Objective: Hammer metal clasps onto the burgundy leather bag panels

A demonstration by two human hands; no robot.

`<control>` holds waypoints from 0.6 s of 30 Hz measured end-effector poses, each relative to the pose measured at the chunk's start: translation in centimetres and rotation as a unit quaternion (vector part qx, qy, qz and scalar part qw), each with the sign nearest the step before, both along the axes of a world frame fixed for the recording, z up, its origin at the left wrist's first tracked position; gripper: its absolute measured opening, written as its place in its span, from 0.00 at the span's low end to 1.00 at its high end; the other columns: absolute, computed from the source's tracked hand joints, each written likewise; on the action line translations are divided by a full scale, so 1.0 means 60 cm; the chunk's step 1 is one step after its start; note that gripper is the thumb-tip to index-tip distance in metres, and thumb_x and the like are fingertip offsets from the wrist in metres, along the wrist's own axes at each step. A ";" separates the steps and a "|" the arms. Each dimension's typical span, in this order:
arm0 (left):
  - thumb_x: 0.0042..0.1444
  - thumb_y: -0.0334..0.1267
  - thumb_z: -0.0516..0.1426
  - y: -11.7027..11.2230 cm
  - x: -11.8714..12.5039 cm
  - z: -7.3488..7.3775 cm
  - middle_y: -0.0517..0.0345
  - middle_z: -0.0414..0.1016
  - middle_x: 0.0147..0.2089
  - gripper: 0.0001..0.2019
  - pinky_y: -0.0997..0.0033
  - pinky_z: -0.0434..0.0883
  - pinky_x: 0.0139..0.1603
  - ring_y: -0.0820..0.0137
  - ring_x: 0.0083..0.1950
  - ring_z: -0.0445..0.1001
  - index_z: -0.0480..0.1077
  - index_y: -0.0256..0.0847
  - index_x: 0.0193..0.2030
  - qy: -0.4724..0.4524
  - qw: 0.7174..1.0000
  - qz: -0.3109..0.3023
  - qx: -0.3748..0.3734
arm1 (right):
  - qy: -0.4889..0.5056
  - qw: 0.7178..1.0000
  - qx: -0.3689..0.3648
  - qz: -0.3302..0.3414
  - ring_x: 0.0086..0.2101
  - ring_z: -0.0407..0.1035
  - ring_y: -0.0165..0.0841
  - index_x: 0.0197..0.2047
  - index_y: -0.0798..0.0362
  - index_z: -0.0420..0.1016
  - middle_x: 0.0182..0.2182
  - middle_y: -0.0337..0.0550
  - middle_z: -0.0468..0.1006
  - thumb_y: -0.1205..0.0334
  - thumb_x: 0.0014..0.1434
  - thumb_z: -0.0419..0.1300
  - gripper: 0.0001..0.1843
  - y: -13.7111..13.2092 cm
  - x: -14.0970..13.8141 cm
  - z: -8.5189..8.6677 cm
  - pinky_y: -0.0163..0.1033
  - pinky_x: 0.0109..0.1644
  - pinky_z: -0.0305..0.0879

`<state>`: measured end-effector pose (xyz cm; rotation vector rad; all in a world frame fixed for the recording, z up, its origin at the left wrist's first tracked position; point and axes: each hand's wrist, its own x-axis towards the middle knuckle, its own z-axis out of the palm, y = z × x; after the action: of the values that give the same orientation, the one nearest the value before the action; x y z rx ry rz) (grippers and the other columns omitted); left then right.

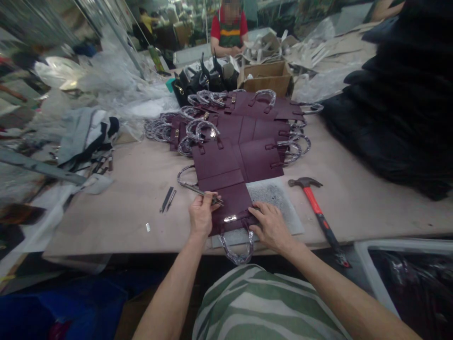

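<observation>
My left hand (202, 215) is closed around a slim metal tool (194, 189) that points up and to the left; its exact kind is unclear. Below the tool lies a dark burgundy leather bag panel (231, 196) bearing a silver clasp (230, 218). Its plastic-wrapped handle (238, 257) hangs over the table's front edge. On the panel's right side, by the clasp strap, rest the spread fingers of my right hand (272, 225). Under the panel is a speckled grey slab (279, 200).
A hammer (314, 203) with a red-and-black handle lies right. Small slim tools (167, 199) lie left. More burgundy panels (247, 127) are heaped behind, with black bags (208, 75) and a cardboard box (267, 78) beyond. Black material (389, 118) is piled right. A person (229, 33) sits opposite.
</observation>
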<state>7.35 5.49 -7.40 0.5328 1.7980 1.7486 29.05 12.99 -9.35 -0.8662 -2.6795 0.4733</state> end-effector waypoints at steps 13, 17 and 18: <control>0.65 0.40 0.52 -0.116 -0.097 -0.003 0.41 0.74 0.50 0.14 0.56 0.70 0.52 0.53 0.52 0.73 0.75 0.34 0.48 0.540 0.697 -0.102 -0.460 | -0.041 0.996 0.017 0.073 0.47 0.64 0.42 0.49 0.49 0.77 0.48 0.46 0.75 0.64 0.63 0.60 0.11 0.034 -0.032 0.025 0.46 0.50 0.54; 0.65 0.37 0.55 -0.111 -0.049 -0.003 0.50 0.74 0.47 0.09 0.63 0.71 0.52 0.62 0.49 0.73 0.73 0.40 0.49 0.557 0.748 -0.241 -0.267 | -0.096 0.987 0.035 0.121 0.43 0.64 0.41 0.46 0.51 0.78 0.42 0.47 0.75 0.66 0.64 0.58 0.09 0.051 -0.047 0.032 0.44 0.44 0.53; 0.65 0.37 0.56 -0.109 -0.040 -0.003 0.51 0.74 0.47 0.08 0.63 0.71 0.51 0.63 0.48 0.72 0.72 0.41 0.48 0.564 0.743 -0.272 -0.236 | -0.105 0.984 0.044 0.140 0.42 0.63 0.40 0.45 0.52 0.77 0.41 0.47 0.74 0.68 0.64 0.57 0.09 0.055 -0.049 0.033 0.43 0.43 0.52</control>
<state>4.93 -1.03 -7.61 1.9168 2.3052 0.4154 26.08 16.31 -7.38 -0.5436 -3.0087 0.3341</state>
